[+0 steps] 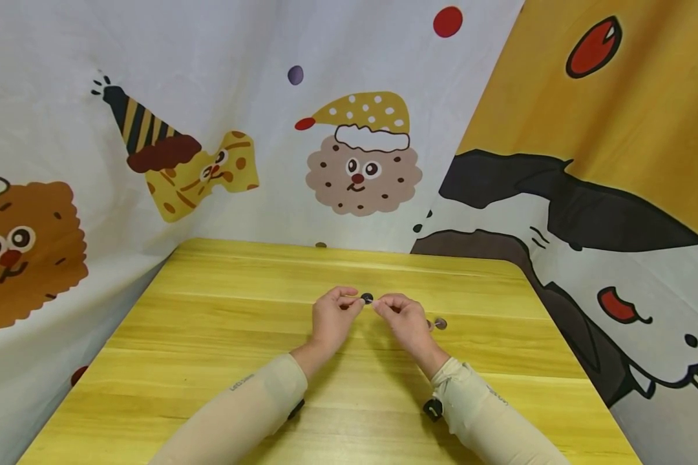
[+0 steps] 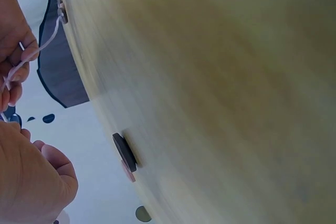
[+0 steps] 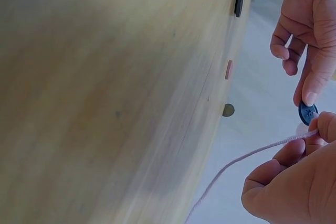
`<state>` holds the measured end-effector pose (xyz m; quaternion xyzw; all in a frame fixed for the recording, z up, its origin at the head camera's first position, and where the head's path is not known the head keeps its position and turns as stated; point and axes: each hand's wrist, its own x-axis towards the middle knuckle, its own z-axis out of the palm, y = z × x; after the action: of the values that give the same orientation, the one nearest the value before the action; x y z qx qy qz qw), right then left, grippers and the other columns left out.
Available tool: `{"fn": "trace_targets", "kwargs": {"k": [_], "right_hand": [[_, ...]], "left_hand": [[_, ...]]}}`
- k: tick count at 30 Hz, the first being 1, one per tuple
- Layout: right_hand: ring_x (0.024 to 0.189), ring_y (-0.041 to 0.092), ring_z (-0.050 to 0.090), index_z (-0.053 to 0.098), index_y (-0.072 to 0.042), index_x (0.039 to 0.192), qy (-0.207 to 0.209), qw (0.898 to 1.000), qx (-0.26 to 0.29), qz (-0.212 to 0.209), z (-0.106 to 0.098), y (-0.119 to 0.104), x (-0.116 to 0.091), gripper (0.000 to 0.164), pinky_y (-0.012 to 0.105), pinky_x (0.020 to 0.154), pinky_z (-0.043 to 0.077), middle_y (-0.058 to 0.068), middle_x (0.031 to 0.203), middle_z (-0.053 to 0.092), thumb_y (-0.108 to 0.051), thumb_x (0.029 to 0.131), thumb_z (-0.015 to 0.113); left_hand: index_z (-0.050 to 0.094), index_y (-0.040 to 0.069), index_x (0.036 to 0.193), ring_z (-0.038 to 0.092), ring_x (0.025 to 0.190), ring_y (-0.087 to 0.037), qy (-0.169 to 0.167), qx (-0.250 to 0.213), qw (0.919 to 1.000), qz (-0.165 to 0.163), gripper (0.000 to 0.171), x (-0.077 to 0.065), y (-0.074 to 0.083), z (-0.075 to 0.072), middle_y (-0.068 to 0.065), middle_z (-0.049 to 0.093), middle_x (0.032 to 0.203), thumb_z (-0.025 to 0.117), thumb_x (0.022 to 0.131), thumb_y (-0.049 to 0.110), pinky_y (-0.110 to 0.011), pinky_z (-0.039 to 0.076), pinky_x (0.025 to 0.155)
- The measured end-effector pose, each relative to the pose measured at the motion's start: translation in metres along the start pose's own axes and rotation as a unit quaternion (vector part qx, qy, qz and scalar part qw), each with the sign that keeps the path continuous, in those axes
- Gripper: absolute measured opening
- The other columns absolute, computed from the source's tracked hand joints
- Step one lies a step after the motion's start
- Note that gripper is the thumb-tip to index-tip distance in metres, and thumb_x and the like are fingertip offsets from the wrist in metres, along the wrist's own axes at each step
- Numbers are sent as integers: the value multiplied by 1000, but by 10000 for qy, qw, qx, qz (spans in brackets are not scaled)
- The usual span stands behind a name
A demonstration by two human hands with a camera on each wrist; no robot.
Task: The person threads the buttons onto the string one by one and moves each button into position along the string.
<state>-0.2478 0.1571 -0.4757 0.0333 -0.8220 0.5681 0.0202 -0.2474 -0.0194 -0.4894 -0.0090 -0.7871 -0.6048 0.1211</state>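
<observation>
In the right wrist view, my left hand (image 3: 315,30) pinches a dark blue button (image 3: 308,113) between thumb and index finger. Right beside it, my right hand (image 3: 299,177) pinches a thin pale pink cord (image 3: 236,160) close to the button's face. The cord trails from my right fingers down toward the table. In the left wrist view it runs to a brown button (image 2: 63,13) on the tabletop. The head view shows both hands held close together above the table, with a greyish-brown button (image 1: 440,323) just beyond my right wrist.
A flat dark piece (image 3: 239,5) and a small pink piece (image 3: 229,70) lie on the wooden table (image 1: 221,323) in the right wrist view. Behind the table's far edge hangs a curtain (image 1: 256,213) with printed cartoon figures.
</observation>
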Motion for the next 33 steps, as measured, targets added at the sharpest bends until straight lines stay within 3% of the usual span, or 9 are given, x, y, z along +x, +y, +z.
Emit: {"fn": "trace_targets", "kwargs": {"k": [3, 8, 18, 26, 33], "right_hand": [[92, 18, 55, 81, -3, 104, 63, 10000, -44, -46, 0, 0, 0, 28, 54, 102, 21, 5, 114, 75, -30, 101, 77], [92, 21, 55, 82, -8, 100, 170, 9997, -69, -137, -1, 1, 0, 25, 64, 102, 1, 5, 115, 75, -33, 100, 78], [96, 22, 56, 82, -9, 102, 149, 9999, -18, -80, -1, 1, -1, 28, 64, 105, -3, 4, 120, 75, -36, 101, 77], [95, 20, 56, 81, -5, 106, 107, 9999, 46, -43, -1, 1, -2, 30, 47, 102, 21, 5, 120, 74, -34, 101, 77], [92, 20, 55, 81, -5, 106, 100, 9999, 85, -80, 0, 2, -2, 25, 41, 96, 28, 7, 118, 74, -29, 102, 77]], "left_hand": [[79, 14, 111, 77, 84, -15, -2, 17, 10000, -6, 16, 0, 0, 0, -1, 84, 94, 83, 96, 18, -21, 60, 68], [79, 14, 110, 78, 85, -16, 11, 39, 10000, 30, 16, 0, 0, 0, -2, 84, 94, 83, 96, 18, -22, 61, 68], [79, 12, 109, 79, 85, -16, 34, 51, 10000, 25, 16, -1, 1, 0, -3, 84, 94, 84, 95, 17, -22, 62, 69], [78, 7, 112, 79, 86, -18, 22, 62, 9999, -95, 20, -1, 1, 0, -4, 84, 94, 83, 95, 17, -23, 62, 69], [78, 6, 113, 78, 86, -17, -25, 64, 9999, -95, 21, -2, 2, 0, -4, 84, 94, 83, 96, 18, -23, 61, 69]]}}
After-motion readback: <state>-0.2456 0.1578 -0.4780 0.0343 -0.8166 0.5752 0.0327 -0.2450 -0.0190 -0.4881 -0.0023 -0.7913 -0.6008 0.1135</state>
